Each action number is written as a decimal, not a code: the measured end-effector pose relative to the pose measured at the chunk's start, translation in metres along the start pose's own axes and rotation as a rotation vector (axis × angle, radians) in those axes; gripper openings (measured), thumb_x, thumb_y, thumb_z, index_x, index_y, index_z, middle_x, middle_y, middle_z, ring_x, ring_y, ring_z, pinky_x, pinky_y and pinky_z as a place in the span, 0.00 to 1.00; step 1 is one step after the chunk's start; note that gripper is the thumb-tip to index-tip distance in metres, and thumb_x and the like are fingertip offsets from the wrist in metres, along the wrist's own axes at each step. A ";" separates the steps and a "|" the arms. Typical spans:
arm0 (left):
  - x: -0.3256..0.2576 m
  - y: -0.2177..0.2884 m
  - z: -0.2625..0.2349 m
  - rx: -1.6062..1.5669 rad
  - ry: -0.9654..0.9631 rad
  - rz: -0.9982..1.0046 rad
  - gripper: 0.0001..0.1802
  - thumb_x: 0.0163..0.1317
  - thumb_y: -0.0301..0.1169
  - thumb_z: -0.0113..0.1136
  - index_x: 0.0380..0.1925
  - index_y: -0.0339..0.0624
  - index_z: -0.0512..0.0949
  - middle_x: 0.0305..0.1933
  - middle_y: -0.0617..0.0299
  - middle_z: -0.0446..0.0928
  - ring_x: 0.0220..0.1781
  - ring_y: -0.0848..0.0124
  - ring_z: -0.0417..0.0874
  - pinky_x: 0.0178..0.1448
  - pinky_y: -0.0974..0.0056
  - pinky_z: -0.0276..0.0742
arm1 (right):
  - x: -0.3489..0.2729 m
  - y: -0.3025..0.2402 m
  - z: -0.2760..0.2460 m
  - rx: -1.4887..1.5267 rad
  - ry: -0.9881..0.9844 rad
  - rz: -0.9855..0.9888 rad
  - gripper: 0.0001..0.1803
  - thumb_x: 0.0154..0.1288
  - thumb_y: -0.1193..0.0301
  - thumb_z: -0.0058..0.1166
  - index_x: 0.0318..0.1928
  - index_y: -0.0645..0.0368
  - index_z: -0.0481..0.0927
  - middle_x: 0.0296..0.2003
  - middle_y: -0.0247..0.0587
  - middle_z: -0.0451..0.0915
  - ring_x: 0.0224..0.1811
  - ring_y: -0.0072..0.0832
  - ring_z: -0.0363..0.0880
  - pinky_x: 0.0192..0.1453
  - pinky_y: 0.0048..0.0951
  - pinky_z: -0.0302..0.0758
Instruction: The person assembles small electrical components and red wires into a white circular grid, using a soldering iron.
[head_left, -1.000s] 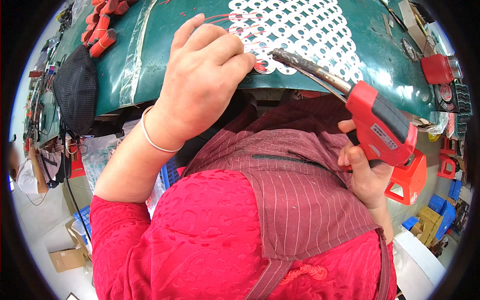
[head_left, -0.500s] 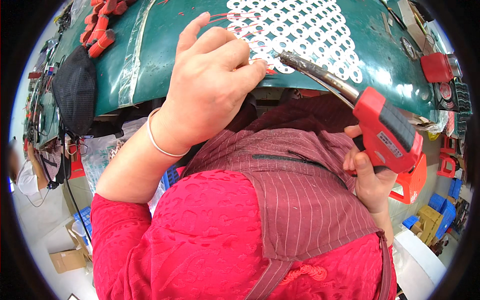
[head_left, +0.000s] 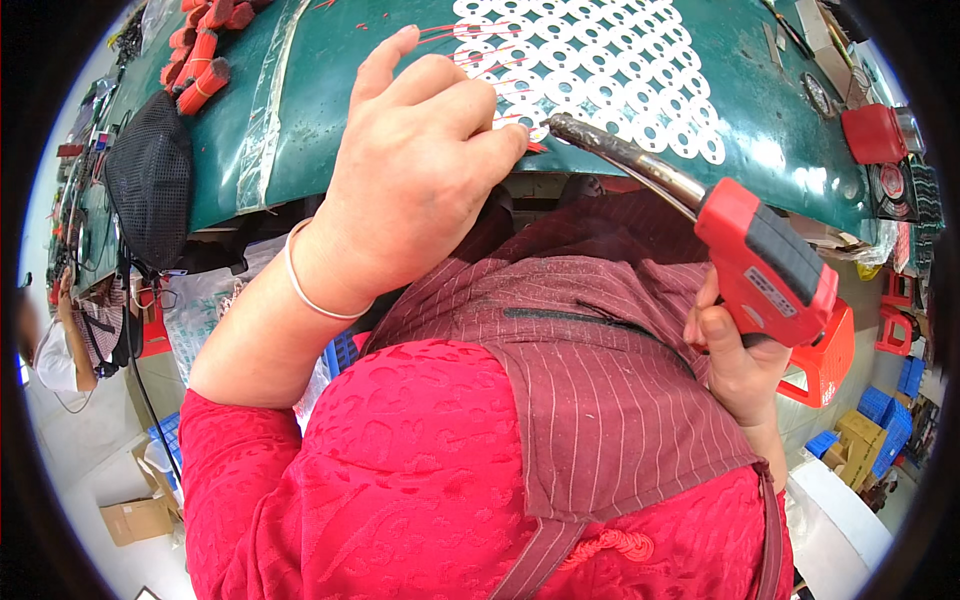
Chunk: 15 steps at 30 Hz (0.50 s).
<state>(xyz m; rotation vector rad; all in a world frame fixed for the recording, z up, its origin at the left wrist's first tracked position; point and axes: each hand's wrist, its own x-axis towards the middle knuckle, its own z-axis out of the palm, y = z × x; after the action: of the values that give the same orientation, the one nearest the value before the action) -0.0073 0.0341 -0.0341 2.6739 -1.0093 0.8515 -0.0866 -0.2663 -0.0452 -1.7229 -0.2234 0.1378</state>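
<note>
My right hand point(head_left: 740, 350) grips a red and black soldering gun point(head_left: 765, 265) by its handle. Its long metal barrel slants up and left, and the dark tip reaches the white discs near my left thumb. My left hand point(head_left: 430, 150) is bent over the table edge with curled fingers, closed on thin red wires point(head_left: 480, 32) whose ends fan out over the discs. What the inner fingers grip is hidden behind the hand. White round discs point(head_left: 650, 130) with centre holes lie in joined rows on the green table.
Bundles of red wires point(head_left: 205, 85) lie at the far left of the green table point(head_left: 320, 120), near a black mesh cover point(head_left: 148, 180). A red container point(head_left: 872, 135) stands at the right edge. A red stool point(head_left: 822, 355) is below it. Another person's arm point(head_left: 75, 340) shows at far left.
The soldering gun has shifted slightly left and down, bringing its tip closer to my left thumb. My left hand has moved only a little to the left.
</note>
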 end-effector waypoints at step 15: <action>0.003 0.001 -0.003 0.001 -0.026 0.005 0.06 0.49 0.25 0.66 0.29 0.48 0.83 0.25 0.67 0.70 0.36 0.67 0.77 0.64 0.49 0.66 | 0.001 -0.003 0.005 -0.028 0.048 0.029 0.26 0.66 0.72 0.59 0.61 0.68 0.67 0.43 0.48 0.78 0.28 0.21 0.73 0.32 0.25 0.75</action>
<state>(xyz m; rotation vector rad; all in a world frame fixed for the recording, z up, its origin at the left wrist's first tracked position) -0.0076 0.0332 -0.0300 2.6913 -1.0218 0.8210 -0.0870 -0.2608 -0.0431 -1.7559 -0.1659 0.1151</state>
